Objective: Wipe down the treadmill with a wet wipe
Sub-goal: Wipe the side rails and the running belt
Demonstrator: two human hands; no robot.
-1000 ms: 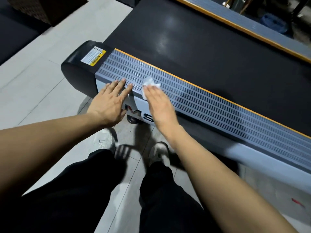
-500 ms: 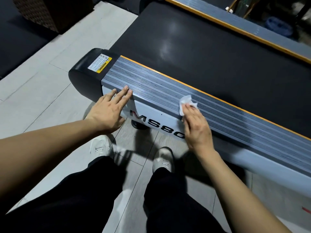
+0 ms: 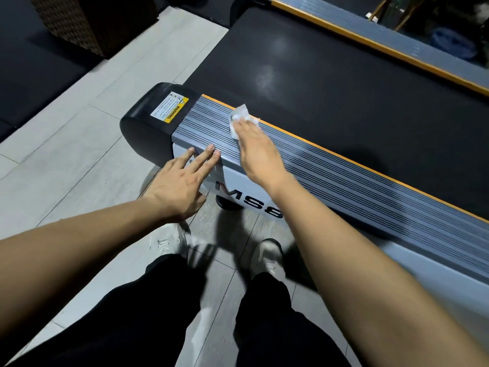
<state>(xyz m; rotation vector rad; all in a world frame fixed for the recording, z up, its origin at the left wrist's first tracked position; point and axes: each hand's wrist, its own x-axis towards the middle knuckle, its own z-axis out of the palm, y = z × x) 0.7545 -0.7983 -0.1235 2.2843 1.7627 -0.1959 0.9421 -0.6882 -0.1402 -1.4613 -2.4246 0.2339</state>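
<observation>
The right hand (image 3: 254, 149) lies flat, fingers straight, pressing a small crumpled white wet wipe (image 3: 239, 118) onto the top of the treadmill's near side rail; the fingertips are hidden over the wipe, which sticks out beyond them toward the orange edge. The left hand (image 3: 180, 186) is open with fingers spread, its fingertips touching the near corner of the same rail just beside the black end cap, close to the right hand but apart from it.

The large treadmill (image 3: 344, 102) fills the upper right: a wide black running belt (image 3: 330, 83) with a dull sheen lies between two rails. The grey ribbed side rail with an orange strip (image 3: 357, 186) runs diagonally from the centre toward the right edge; its pale side panel carries dark lettering, partly covered by the right forearm. A second grey and orange rail (image 3: 383, 35) borders the far side of the belt.

The pale grey tiled floor (image 3: 79, 154) spreads to the left and below. A dark woven basket-like box (image 3: 87, 22) stands at the top left. The person's black trousers (image 3: 164, 313) and two pale sneakers (image 3: 267, 258) show beneath the arms.

The rounded black plastic end cap (image 3: 143, 128) closes the rail's end, bearing a white and yellow warning label (image 3: 170, 106). A small dark wheel (image 3: 227, 205) sits under the side panel.
</observation>
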